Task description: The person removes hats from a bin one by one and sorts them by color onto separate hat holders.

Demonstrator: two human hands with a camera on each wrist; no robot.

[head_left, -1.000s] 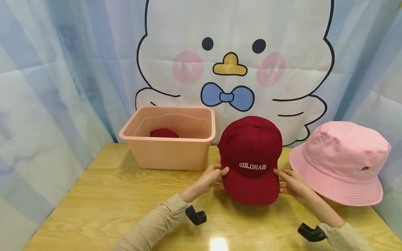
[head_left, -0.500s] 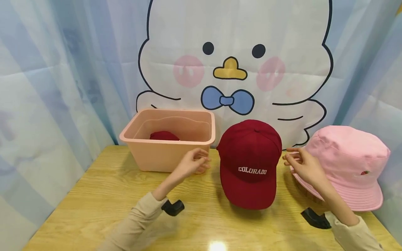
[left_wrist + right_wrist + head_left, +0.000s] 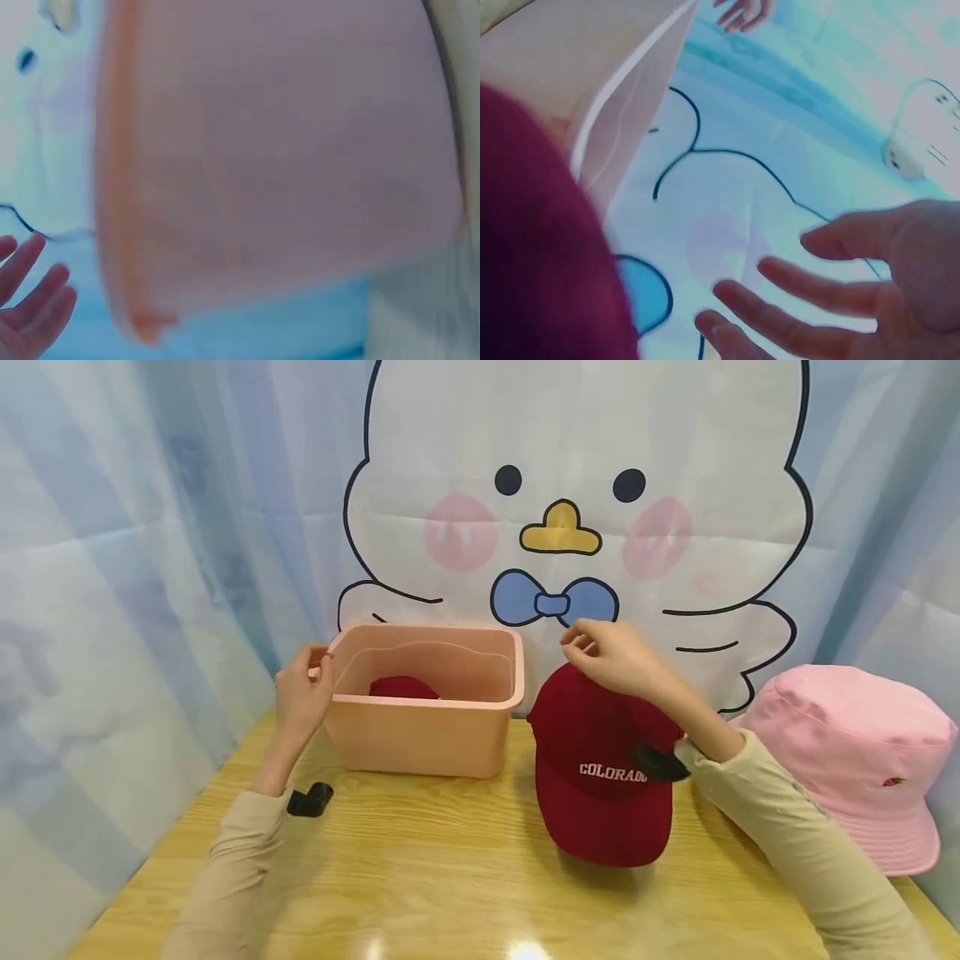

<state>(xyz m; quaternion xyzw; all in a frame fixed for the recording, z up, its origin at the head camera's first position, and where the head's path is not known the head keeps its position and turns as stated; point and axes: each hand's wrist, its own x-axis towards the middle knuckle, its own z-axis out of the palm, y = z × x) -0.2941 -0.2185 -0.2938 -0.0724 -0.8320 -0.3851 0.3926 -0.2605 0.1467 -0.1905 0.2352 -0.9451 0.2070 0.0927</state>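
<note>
- Head view: we see the left hand (image 3: 303, 693) raised at the left end of the peach bin (image 3: 420, 739), forearm steep, fingers loosely bent and released; whether they brush the rim we cannot tell.
- Here too, our right forearm slants up and inward, bringing the right hand (image 3: 618, 656) over the crown of the red cap (image 3: 588, 743), fingers slack and released. The cap sits on the table (image 3: 420, 852) between the bin and a pink hat (image 3: 855, 735).
- Left wrist view: our fingers spread at the lower left, apart from the blurred bin.
- Right wrist view: our thumb and fingers splay apart, the blurred cap well left of them.
</note>
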